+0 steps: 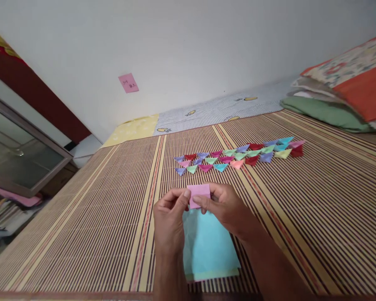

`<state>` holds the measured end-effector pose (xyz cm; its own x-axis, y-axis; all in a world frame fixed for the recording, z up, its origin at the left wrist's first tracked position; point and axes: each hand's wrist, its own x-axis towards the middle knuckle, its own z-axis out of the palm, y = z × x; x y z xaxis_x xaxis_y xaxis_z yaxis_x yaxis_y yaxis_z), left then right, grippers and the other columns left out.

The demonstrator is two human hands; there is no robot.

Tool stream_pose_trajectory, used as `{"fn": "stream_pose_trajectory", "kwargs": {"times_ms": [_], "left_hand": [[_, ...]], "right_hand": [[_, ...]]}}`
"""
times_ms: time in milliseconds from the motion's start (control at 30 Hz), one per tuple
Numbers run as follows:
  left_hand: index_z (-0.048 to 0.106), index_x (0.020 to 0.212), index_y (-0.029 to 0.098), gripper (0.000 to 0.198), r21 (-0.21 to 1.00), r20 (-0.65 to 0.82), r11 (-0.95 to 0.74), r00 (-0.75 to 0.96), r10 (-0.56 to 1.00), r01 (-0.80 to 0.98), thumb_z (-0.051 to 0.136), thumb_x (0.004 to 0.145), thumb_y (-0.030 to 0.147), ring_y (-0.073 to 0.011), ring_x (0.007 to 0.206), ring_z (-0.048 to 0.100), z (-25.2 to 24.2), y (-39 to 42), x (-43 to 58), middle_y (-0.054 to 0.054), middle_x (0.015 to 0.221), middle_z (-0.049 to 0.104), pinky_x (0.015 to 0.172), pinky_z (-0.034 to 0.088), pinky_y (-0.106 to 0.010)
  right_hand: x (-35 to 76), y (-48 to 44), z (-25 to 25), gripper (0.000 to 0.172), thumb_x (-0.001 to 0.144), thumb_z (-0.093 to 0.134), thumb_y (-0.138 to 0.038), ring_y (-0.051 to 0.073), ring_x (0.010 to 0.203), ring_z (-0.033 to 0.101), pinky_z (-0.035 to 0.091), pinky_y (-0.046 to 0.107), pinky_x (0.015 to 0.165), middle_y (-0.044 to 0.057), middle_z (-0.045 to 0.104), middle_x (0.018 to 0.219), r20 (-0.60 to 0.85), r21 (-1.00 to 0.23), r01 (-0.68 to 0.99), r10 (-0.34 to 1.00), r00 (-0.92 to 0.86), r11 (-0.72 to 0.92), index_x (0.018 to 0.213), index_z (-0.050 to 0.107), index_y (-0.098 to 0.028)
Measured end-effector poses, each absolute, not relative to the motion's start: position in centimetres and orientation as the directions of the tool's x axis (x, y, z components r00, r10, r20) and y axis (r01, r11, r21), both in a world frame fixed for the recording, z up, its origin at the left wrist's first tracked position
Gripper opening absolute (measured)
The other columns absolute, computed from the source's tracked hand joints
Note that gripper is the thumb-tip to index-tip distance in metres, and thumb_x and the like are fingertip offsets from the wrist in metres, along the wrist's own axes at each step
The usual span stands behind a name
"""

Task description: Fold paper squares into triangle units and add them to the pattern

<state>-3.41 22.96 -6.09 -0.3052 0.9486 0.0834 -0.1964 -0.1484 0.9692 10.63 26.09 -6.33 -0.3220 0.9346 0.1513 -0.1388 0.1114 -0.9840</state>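
Observation:
A small folded piece of pink paper (199, 191) is held up between both hands, above the mat. My left hand (171, 209) pinches its left edge with thumb and fingers. On the other side, my right hand (224, 207) grips it, the thumb lying across the front and the fingers partly hidden behind. Below the hands lies a stack of coloured paper (211, 246), light blue on top with a green edge showing at the bottom. Beyond them, several small folded paper shapes (221, 167) in many colours stand in slanting rows.
A striped bamboo mat (90, 221) covers the bed surface. Patterned cloth (203, 115) runs along the wall. Stacked pillows (347, 92) rest at the far right. A pink note (128, 82) is stuck to the wall. Books (11, 215) lie beside a glass-panelled door (15, 146) at left.

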Motion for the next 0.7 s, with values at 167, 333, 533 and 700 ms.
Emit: {"fn": "stream_pose_trajectory", "kwargs": {"times_ms": [167, 333, 533, 700], "left_hand": [[0.079, 0.075, 0.016, 0.024, 0.965, 0.012, -0.102, -0.347, 0.938, -0.242, 0.086, 0.072, 0.038, -0.0106, 0.061, 0.047, -6.1, 23.1, -3.2, 0.002, 0.061, 0.058, 0.059, 0.039, -0.022], [0.078, 0.073, 0.016, 0.021, 0.952, 0.041, -0.151, -0.378, 0.925, -0.267, 0.089, 0.067, 0.033, -0.0102, 0.06, 0.05, -5.8, 23.1, -3.3, 0.002, 0.06, 0.059, 0.059, 0.042, -0.022], [0.065, 0.058, 0.015, 0.032, 0.902, -0.108, -0.078, -0.398, 0.911, -0.424, 0.092, 0.055, 0.03, -0.0057, 0.049, 0.041, -5.1, 23.3, -3.8, 0.007, 0.051, 0.05, 0.049, 0.034, -0.017], [0.064, 0.057, 0.014, 0.033, 0.884, -0.183, 0.002, -0.342, 0.922, -0.468, 0.093, 0.049, 0.028, -0.005, 0.047, 0.045, -5.0, 23.5, -4.0, 0.007, 0.049, 0.052, 0.049, 0.037, -0.016]], "right_hand": [[10.2, 25.9, -6.2, 0.019, 0.084, 0.07, -0.034, 0.013, 0.061, 0.055, 0.041, 0.026, 0.057, -0.001, 0.063, 0.065, 0.167, -0.981, -0.147, 0.938, -0.302, 0.127, 0.078, 0.07, -0.016], [9.9, 25.8, -6.1, 0.023, 0.086, 0.07, -0.036, 0.014, 0.062, 0.058, 0.044, 0.027, 0.059, -0.001, 0.063, 0.066, 0.169, -0.982, -0.138, 0.93, -0.326, 0.13, 0.073, 0.067, -0.017], [12.4, 26.4, -6.0, 0.015, 0.095, 0.064, -0.034, 0.017, 0.081, 0.065, 0.051, 0.03, 0.073, 0.002, 0.07, 0.086, 0.26, -0.965, -0.046, 0.924, -0.281, 0.258, 0.095, 0.072, -0.021], [13.6, 26.0, -4.9, 0.032, 0.091, 0.066, -0.013, 0.02, 0.116, 0.062, 0.046, 0.037, 0.102, 0.003, 0.07, 0.12, 0.514, -0.798, 0.079, 0.745, -0.425, 0.597, 0.119, 0.071, -0.027]]}}
